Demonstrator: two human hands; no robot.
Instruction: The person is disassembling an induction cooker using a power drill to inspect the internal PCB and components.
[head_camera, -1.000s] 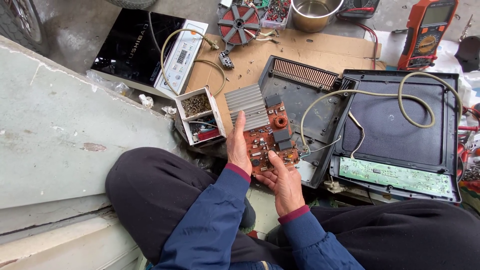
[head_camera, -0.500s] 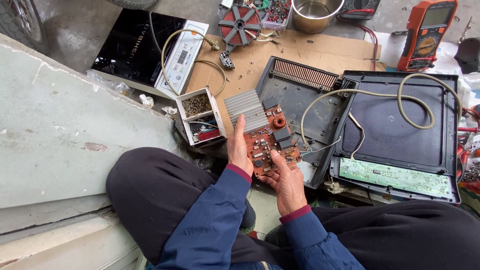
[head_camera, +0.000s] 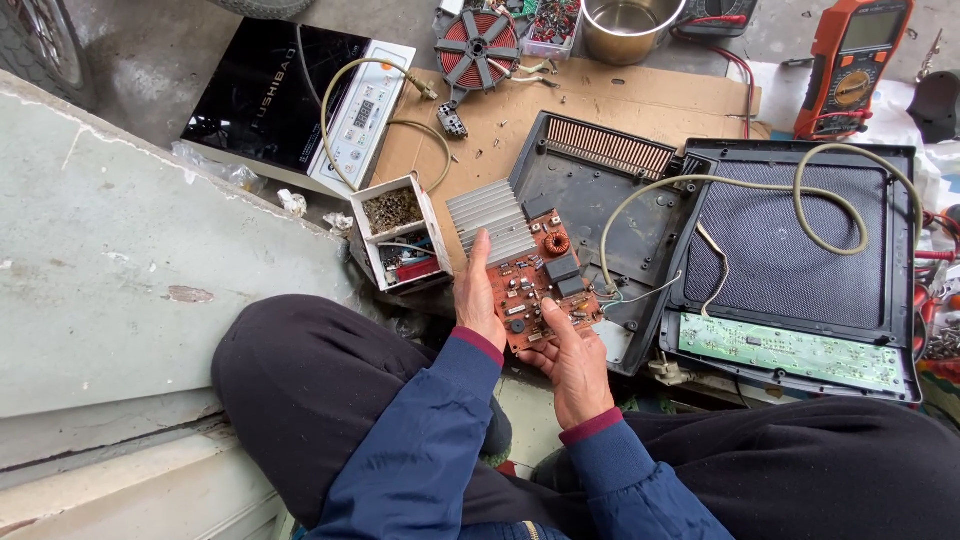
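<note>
Both my hands hold a reddish-brown circuit board (head_camera: 535, 282) with a ribbed aluminium heat sink (head_camera: 490, 222) at its far end. My left hand (head_camera: 477, 295) grips the board's left edge, thumb lying along the heat sink. Under the near right corner is my right hand (head_camera: 572, 360), its thumb resting on top of the components. The board hovers over the left edge of an open dark grey plastic cooker housing (head_camera: 610, 190). Beige wires (head_camera: 690, 190) run from the board across the housing.
A small white box of screws and parts (head_camera: 398, 235) stands left of the board. The upturned cooker top with a green control board (head_camera: 790, 350) lies right. On cardboard beyond: a red coil (head_camera: 477, 45), another black cooktop (head_camera: 285, 90), a steel pot (head_camera: 628, 25), an orange multimeter (head_camera: 852, 65).
The board has stayed in both hands with hardly any shift. My right thumb has slid slightly over the components.
</note>
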